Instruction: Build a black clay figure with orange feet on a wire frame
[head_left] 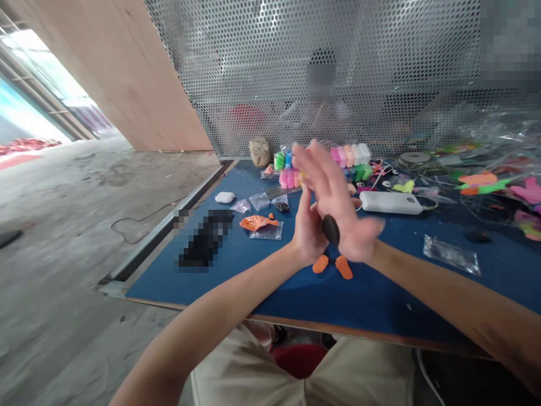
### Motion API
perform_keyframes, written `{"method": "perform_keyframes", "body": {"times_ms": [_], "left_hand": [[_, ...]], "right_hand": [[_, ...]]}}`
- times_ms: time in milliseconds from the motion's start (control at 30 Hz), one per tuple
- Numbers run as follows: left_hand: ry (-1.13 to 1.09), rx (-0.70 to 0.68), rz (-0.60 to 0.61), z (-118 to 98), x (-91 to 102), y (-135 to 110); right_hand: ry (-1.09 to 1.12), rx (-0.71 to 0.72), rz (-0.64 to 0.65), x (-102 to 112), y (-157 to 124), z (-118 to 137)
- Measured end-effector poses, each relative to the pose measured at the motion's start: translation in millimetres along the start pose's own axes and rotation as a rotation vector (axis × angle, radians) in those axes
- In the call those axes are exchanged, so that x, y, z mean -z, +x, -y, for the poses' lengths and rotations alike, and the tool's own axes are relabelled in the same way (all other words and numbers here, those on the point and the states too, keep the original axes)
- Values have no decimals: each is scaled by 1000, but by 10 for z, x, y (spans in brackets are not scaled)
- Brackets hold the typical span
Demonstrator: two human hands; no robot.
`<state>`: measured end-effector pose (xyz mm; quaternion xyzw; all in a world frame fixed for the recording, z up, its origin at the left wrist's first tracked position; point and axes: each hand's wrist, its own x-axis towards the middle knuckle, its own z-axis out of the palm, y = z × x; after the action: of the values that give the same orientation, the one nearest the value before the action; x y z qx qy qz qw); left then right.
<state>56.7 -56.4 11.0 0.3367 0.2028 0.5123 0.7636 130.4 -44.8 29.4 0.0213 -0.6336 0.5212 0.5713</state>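
A black lump of clay (330,229) sits pressed between my two palms above the blue table (236,270). My left hand (307,228) is underneath and to the left, palm against the lump. My right hand (333,197) lies across it with fingers stretched out flat and slightly smeared by motion. Two small orange clay pieces (332,265) lie on the table just below my hands.
Packs of coloured clay (346,160) stand at the back by a perforated metal screen (338,73). A white power bank (391,202), an earbud case (225,197), small plastic bags (451,255), an orange scrap (257,222) and bright clay shapes (482,183) lie around.
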Motion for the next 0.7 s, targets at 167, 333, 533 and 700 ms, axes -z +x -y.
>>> {"method": "perform_keyframes", "body": {"times_ms": [167, 333, 533, 700], "left_hand": [[511, -487, -103, 43, 184, 116], [751, -770, -112, -50, 252, 138], [195, -306, 186, -296, 116, 103], [35, -175, 170, -338, 138, 101]], "right_hand": [[-96, -163, -206, 254, 197, 269], [-8, -186, -471, 366, 240, 381], [-7, -171, -629, 439, 232, 337], [-226, -41, -621, 420, 242, 254]]}}
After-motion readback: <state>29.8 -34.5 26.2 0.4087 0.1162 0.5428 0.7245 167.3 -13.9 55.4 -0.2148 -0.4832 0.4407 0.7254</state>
